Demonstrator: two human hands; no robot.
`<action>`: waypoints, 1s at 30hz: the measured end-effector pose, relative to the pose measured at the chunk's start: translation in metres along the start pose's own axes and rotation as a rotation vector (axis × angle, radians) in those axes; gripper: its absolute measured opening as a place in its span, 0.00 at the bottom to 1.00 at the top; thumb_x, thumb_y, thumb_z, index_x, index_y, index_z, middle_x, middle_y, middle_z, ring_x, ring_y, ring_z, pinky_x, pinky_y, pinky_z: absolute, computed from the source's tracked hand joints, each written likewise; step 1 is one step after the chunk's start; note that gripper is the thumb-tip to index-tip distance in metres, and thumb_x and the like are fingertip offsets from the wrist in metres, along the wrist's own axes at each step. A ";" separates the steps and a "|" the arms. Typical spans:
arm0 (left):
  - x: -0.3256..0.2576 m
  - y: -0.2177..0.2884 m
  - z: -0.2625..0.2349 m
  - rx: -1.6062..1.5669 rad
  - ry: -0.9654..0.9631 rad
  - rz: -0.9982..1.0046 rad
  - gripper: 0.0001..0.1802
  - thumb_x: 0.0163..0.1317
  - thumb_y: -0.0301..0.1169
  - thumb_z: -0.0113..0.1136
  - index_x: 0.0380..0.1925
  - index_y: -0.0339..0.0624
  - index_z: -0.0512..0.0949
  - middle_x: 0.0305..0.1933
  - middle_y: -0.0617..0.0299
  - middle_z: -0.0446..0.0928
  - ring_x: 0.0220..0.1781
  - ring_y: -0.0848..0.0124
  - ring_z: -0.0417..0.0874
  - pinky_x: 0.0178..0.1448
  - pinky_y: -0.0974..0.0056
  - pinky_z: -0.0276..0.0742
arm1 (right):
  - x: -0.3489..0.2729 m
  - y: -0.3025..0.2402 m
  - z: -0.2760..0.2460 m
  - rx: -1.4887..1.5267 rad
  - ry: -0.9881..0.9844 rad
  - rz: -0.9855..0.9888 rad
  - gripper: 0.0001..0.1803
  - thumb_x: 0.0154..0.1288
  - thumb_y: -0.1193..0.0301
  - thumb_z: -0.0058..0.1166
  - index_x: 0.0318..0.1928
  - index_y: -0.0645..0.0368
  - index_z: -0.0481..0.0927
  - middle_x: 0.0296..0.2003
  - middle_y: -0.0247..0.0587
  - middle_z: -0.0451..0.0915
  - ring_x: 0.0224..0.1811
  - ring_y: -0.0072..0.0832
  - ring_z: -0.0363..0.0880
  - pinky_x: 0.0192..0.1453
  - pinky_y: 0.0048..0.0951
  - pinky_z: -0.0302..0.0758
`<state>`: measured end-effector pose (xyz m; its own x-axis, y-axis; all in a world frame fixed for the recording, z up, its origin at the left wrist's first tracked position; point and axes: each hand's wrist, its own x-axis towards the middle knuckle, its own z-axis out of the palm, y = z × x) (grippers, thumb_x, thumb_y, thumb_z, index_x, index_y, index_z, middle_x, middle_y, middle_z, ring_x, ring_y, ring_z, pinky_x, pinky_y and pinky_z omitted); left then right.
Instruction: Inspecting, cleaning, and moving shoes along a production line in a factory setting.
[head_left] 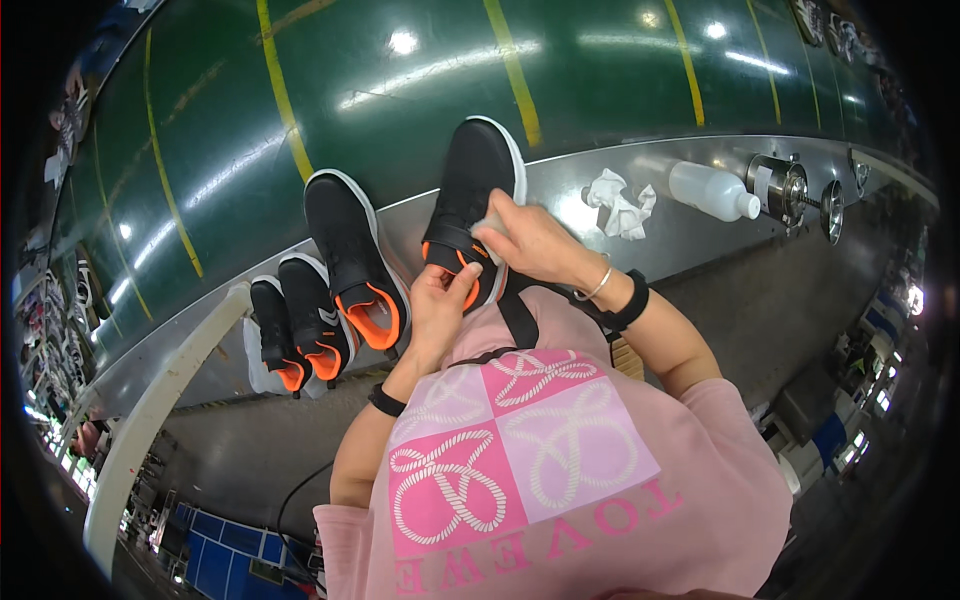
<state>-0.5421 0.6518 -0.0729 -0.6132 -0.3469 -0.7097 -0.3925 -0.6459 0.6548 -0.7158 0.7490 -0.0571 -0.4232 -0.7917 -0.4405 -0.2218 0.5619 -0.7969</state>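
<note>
A black shoe (474, 165) with a white sole and orange lining lies at the metal ledge in front of me, toe pointing away. My left hand (440, 300) grips it at the collar, thumb and fingers closed on the opening. Against the strap area on the upper, my right hand (530, 237) presses a small whitish wad (489, 225), pinched between thumb and fingers and partly hidden by them. To the left sits another black shoe (345, 235) with orange lining. Farther left, two more such shoes, one (312, 300) beside the other (272, 325), stand together.
Beyond the metal ledge (560, 180) runs a green belt (420, 60) with yellow cross lines. Right of my hands lie crumpled white tissue (621, 204), a translucent plastic bottle (710, 190) and a metal canister (780, 188). A pale curved rail (165, 385) rises at the left.
</note>
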 end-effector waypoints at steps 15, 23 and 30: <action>0.004 0.003 -0.003 0.024 -0.017 -0.061 0.14 0.65 0.26 0.62 0.48 0.32 0.77 0.43 0.62 0.81 0.42 0.79 0.79 0.49 0.73 0.74 | -0.013 0.027 -0.018 0.034 -0.185 0.054 0.20 0.67 0.58 0.56 0.37 0.64 0.68 0.29 0.55 0.78 0.33 0.48 0.79 0.36 0.43 0.72; 0.003 0.006 -0.002 -0.015 -0.080 -0.029 0.14 0.66 0.25 0.61 0.50 0.31 0.76 0.46 0.60 0.81 0.46 0.78 0.79 0.53 0.72 0.74 | -0.014 0.036 0.005 0.258 0.070 0.119 0.20 0.68 0.58 0.55 0.43 0.63 0.69 0.30 0.54 0.81 0.34 0.43 0.82 0.38 0.40 0.75; 0.001 0.007 0.000 0.002 -0.060 -0.020 0.13 0.66 0.26 0.61 0.48 0.32 0.77 0.45 0.61 0.81 0.44 0.78 0.79 0.51 0.72 0.75 | -0.012 0.023 0.023 0.255 0.240 0.027 0.18 0.67 0.61 0.55 0.41 0.63 0.65 0.24 0.54 0.76 0.28 0.46 0.79 0.34 0.43 0.73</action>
<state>-0.5457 0.6468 -0.0691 -0.6450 -0.2925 -0.7060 -0.4063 -0.6512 0.6410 -0.6953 0.7661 -0.0797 -0.6272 -0.6814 -0.3773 0.0063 0.4799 -0.8773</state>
